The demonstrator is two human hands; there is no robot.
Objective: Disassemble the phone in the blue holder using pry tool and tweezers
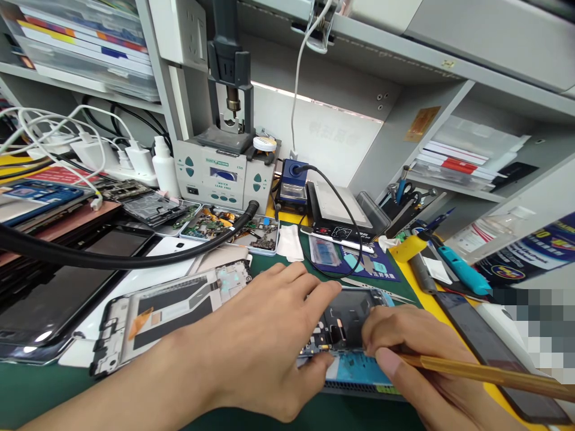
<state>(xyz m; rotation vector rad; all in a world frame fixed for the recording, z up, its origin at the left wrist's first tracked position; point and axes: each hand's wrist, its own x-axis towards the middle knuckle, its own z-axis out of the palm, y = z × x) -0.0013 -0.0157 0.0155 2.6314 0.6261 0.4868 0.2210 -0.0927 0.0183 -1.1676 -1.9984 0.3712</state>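
Note:
An opened phone (347,308), its dark inside and part of its circuit board showing, lies on a blue surface (359,367) in front of me. My left hand (265,329) reaches over its left end, fingers along the far edge and thumb on the near edge, gripping it. My right hand (417,341) is closed around a slim gold-coloured tool (485,372), with the fingertips right at the phone's right part. Those fingertips hide the tool's working end, so its kind cannot be made out. Left of the phone, partly behind my left forearm, rests a bare phone frame (179,308).
Stacked phones (108,269) and a thick black hose (135,261) occupy the left. Behind stand a parts tray (215,224), a grey soldering station (215,173) and a flat heating plate (339,203). A yellow-and-black bottle (408,246) and another dark phone (494,353) lie at right.

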